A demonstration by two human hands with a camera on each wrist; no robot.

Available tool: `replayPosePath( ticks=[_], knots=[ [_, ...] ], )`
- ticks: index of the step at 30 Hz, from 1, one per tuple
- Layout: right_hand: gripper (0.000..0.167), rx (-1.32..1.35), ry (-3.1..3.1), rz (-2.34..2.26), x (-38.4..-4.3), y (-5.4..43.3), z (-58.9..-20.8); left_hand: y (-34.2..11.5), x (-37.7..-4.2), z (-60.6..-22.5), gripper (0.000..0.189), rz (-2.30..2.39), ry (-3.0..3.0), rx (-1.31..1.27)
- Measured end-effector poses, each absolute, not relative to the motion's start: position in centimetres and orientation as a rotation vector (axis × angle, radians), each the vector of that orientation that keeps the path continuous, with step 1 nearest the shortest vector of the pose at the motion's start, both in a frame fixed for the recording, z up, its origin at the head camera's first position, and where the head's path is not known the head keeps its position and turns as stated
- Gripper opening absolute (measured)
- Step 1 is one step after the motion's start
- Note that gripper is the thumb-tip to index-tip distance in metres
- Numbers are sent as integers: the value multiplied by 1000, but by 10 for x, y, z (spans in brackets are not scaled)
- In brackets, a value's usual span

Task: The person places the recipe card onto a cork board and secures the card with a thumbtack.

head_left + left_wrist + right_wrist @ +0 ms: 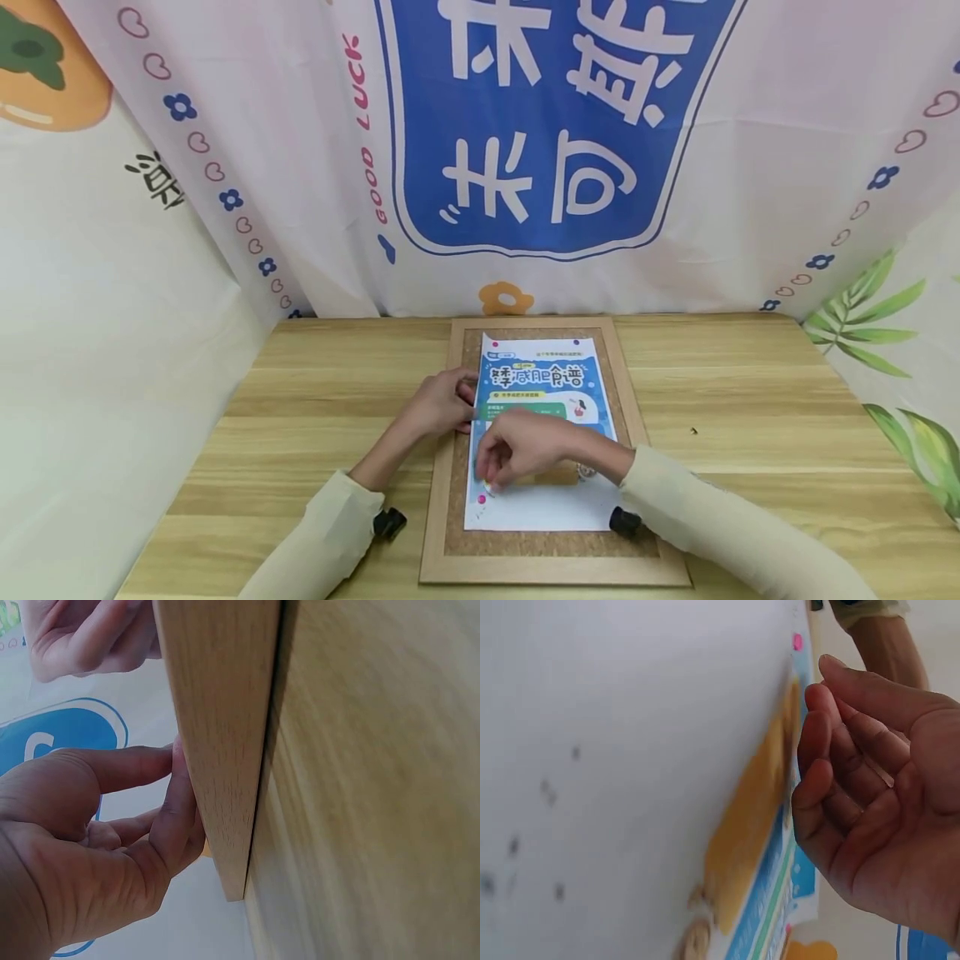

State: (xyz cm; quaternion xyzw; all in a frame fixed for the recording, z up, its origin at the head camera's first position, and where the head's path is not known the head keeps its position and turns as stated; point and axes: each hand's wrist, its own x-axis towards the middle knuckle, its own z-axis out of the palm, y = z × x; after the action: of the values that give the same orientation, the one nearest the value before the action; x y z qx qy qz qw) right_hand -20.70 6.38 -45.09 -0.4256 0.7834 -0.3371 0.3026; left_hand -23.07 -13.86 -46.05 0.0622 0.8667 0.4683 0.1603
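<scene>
A blue and white printed poster (543, 512) lies on a wood-framed cork board (555, 546). Pink pushpins show at its top left (495, 344) and lower left (482, 500), and a purple pushpin (576, 342) at its top right. My left hand (444, 404) is at the board's left edge, beside the poster. In the left wrist view, its thumb and bent fingers meet close together against the wooden frame (221, 712); whether they pinch anything is hidden. My right hand (525, 446) hovers over the poster's lower left, near the lower pushpin. Its fingers (814, 739) are loosely curled, with nothing visible between them.
The board rests on a wood-grain table (750, 400). A small dark bit (693, 431) lies on the table right of the board. Behind the table hangs a printed cloth (315, 167). Both sleeves carry black wrist cameras.
</scene>
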Motion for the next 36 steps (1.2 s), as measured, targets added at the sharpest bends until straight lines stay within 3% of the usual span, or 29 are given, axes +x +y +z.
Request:
replayPosePath(
  ticks=[15, 36],
  knots=[
    [19, -1023, 2213, -1020, -212, 133, -436, -137, -229, -459, 55, 1326, 2482, 169],
    [29, -778, 2365, -1166, -212, 219, -443, -137, -227, -458, 55, 1336, 2483, 178]
  ],
)
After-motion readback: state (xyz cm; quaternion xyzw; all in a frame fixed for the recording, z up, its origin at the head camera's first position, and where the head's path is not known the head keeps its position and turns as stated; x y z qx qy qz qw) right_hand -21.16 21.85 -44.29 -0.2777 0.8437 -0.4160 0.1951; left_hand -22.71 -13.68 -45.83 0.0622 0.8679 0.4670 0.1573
